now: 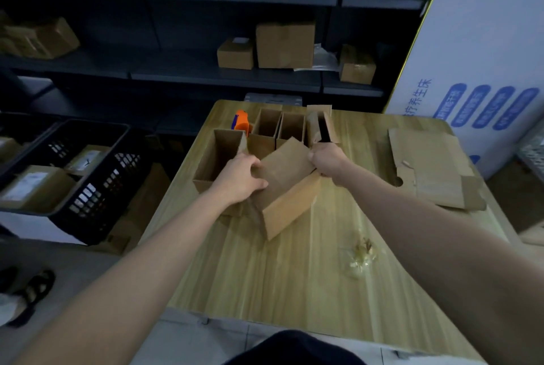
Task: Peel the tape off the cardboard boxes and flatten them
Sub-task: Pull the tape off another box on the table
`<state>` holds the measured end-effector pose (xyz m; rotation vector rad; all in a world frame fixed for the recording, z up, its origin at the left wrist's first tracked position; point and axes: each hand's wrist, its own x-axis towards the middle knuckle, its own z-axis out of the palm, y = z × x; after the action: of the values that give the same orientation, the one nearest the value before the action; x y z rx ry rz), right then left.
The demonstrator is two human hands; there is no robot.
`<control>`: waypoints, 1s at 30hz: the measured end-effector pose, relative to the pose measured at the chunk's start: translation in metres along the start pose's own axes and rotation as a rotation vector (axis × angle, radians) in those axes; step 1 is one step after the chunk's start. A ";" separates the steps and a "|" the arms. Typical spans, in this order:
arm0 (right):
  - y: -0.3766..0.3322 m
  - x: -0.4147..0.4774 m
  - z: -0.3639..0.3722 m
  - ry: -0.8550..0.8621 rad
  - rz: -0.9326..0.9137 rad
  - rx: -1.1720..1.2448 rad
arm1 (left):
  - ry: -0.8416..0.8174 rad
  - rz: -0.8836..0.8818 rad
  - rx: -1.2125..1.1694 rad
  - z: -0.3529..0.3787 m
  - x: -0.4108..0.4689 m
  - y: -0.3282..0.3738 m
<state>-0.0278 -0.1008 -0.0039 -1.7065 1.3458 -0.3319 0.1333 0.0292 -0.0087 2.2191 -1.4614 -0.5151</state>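
A brown cardboard box [287,188] lies tilted on the wooden table [265,276], one flap raised. My left hand [240,177] grips the left edge of that flap. My right hand [326,160] holds the box's far right corner with curled fingers. Behind it stand several open-topped boxes: a larger one [219,155] at the left and three narrow ones [290,129] in a row. A pile of flattened cardboard [432,170] lies at the table's right. A crumpled wad of peeled clear tape [360,255] rests on the table below my right forearm.
An orange and blue tape cutter [242,122] sits behind the boxes. A black crate [85,176] with parcels stands to the left of the table. Dark shelves [223,76] with cartons line the back. A large white printed carton [482,64] leans at the right.
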 end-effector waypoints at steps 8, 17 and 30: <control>0.056 0.007 -0.003 0.029 -0.004 -0.302 | -0.022 -0.027 -0.041 0.044 -0.009 0.000; 0.041 0.033 0.015 -0.324 -0.424 -0.921 | 0.108 -0.093 0.030 0.049 -0.004 0.005; 0.015 0.040 0.015 -0.461 -0.354 -1.110 | 0.110 -0.201 -0.025 0.052 -0.005 0.016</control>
<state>-0.0120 -0.1290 -0.0359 -2.6996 0.8822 0.7324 0.0916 0.0207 -0.0425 2.3483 -1.1778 -0.4644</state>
